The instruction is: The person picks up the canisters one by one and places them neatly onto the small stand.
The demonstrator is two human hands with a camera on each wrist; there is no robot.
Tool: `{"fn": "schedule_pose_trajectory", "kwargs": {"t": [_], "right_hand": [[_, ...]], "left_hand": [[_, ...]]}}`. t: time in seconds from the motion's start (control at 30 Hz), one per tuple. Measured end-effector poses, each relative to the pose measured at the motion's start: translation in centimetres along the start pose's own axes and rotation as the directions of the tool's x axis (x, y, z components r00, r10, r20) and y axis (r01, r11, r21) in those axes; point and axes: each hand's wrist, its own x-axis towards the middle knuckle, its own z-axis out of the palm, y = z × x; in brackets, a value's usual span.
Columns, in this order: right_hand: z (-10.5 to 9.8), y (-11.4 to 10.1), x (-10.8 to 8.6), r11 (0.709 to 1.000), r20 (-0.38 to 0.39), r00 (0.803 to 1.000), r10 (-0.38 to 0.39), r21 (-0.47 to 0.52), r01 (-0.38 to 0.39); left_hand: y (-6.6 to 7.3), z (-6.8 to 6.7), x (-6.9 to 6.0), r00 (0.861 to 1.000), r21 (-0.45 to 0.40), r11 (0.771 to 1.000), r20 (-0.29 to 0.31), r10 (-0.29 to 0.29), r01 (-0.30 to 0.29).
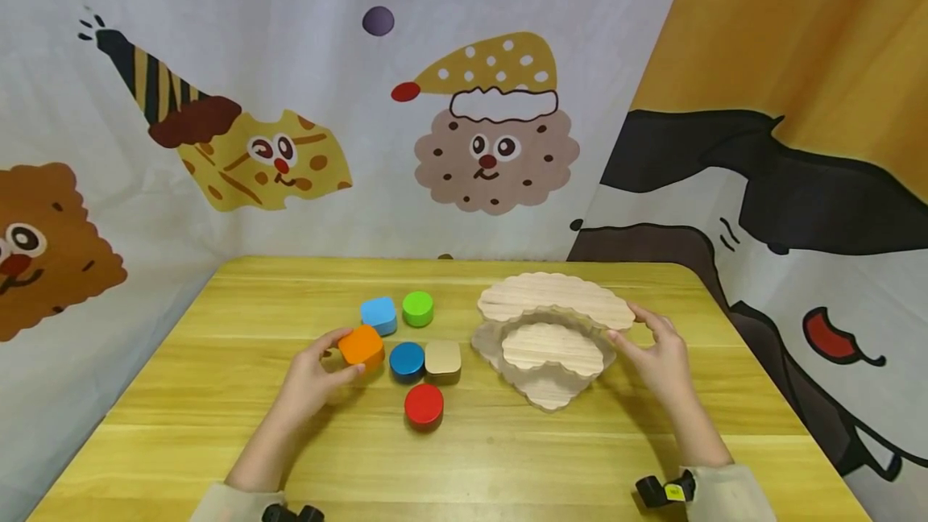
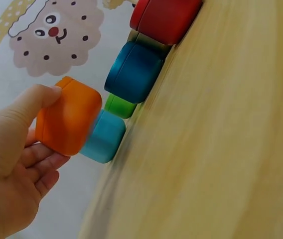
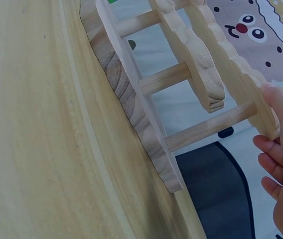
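Observation:
My left hand (image 1: 308, 377) pinches an orange rounded-square block (image 1: 362, 347) between thumb and fingers. In the left wrist view this block (image 2: 70, 117) is off the tabletop, in front of a light blue block (image 2: 104, 137). At the right, my right hand (image 1: 658, 357) holds the right end of the top tier of a wooden stand (image 1: 554, 296). The right wrist view shows scalloped boards joined by round dowels (image 3: 211, 128), with the thumb and fingers at the top board's end (image 3: 266, 122).
Left of the stand are a green round block (image 1: 418, 308), a dark blue round block (image 1: 407, 362), a beige rounded-square block (image 1: 443, 359) and a red round block (image 1: 424, 405). A cartoon-printed curtain (image 1: 290, 39) hangs behind the wooden table (image 1: 507, 474).

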Motion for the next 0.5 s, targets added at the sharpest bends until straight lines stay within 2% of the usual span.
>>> {"fn": "schedule_pose_trajectory", "kwargs": {"t": [0.27, 0.5], "right_hand": [[-0.1, -0.2, 0.0, 1.0, 0.007, 1.0, 0.02, 0.012, -0.02], [0.0, -0.2, -0.1, 0.999, 0.011, 0.999, 0.033, 0.021, -0.034]], "left_hand": [[1.1, -0.1, 0.1, 0.997, -0.012, 0.997, -0.03, 0.077, -0.078], [2.7, 0.0, 0.2, 0.993, -0.008, 0.994, -0.044, 0.109, -0.11]]}}
